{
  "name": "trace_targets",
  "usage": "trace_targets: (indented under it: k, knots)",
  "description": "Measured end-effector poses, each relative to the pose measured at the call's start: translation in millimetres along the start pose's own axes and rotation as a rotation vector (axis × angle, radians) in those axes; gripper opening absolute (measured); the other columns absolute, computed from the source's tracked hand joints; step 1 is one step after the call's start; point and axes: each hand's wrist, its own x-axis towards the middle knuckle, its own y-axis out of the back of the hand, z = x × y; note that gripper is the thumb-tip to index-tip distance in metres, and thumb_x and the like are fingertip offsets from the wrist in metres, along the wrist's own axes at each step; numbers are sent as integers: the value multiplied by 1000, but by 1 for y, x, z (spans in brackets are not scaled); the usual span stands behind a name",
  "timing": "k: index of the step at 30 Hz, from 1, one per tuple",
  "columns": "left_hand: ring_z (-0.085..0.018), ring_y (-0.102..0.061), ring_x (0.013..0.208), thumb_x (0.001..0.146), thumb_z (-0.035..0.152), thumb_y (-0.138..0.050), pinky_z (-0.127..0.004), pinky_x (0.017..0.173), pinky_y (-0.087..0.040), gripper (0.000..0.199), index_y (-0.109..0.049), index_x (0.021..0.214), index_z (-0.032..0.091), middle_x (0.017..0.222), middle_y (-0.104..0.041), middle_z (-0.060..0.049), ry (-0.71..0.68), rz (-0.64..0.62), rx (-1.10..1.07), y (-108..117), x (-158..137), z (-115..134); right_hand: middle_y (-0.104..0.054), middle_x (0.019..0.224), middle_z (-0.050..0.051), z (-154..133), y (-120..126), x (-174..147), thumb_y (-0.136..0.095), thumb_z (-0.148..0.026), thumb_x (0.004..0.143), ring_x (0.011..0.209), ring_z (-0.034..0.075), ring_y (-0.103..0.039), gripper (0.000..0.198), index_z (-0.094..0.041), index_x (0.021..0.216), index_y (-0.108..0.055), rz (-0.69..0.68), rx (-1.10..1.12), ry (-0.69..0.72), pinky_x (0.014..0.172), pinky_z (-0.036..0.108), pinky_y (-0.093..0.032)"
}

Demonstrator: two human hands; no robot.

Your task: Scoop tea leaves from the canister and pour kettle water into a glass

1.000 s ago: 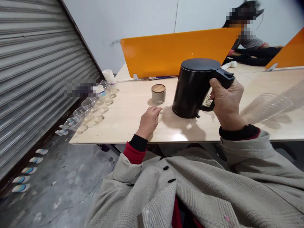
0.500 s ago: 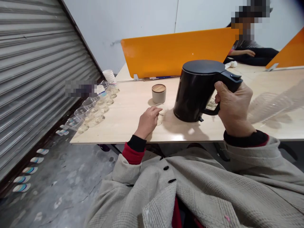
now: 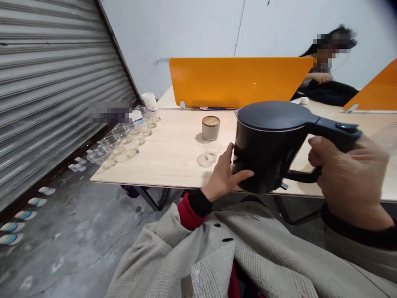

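Note:
A black electric kettle (image 3: 268, 153) with a dark grey lid is held up at the table's front edge. My right hand (image 3: 350, 174) is wrapped round its handle. At the kettle's left side, my left hand (image 3: 225, 176) has its fingers and thumb spread, the thumb in front of the body; whether the palm touches it I cannot tell. Left of the kettle a small clear cup (image 3: 211, 154) stands on the table. Behind the cup sits a grey canister (image 3: 210, 130) with a wooden lid.
Rows of clear cups (image 3: 124, 145) line the table's left end, with stacked white cups (image 3: 149, 100) behind. An orange divider (image 3: 242, 82) stands at the back of the wooden table (image 3: 173, 153). Beyond it at right sits a person (image 3: 325, 78). A ribbed shutter (image 3: 58, 66) borders the left.
The kettle has come nearer to me and to the right in my right hand. My left hand has left the clear cup, moved right and opened beside the kettle.

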Motion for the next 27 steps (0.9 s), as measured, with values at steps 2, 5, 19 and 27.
trace_targets:
  k: [2, 5, 19, 27]
  knots:
    - [-43, -51, 148, 79, 59, -91, -62, 119, -49, 101, -44, 162, 25, 161, -54, -17, 45, -34, -109, -8, 2, 2, -56, 58, -4, -9, 9, -3, -87, -38, 78, 50, 13, -46, 31, -23, 68, -62, -8, -37, -19, 43, 30, -32]
    - [-39, -58, 139, 74, 57, -95, -60, 118, -50, 100, -48, 156, 24, 151, -63, -15, 62, -56, -231, -15, -2, 8, -58, 59, -3, -23, 19, -3, -87, -40, 80, 51, 13, -46, 31, -24, 68, -64, -22, -162, -18, 42, 30, -31]
    - [-39, -62, 137, 71, 56, -97, -60, 114, -53, 92, -54, 143, 20, 148, -65, -19, 211, 57, -642, -40, -20, 27, -50, 57, -4, -82, -4, 28, -78, -29, 91, 51, 9, -41, 36, -22, 64, -56, -358, -380, 8, 44, 27, -28]
    - [-37, -64, 136, 76, 54, -94, -61, 119, -49, 79, -56, 136, 18, 146, -68, -19, 244, 108, -712, -39, -21, 30, -53, 68, -1, -92, -30, 43, -63, -41, 104, 58, 10, -46, 38, -21, 72, -58, -497, -307, -87, 51, 28, -31]
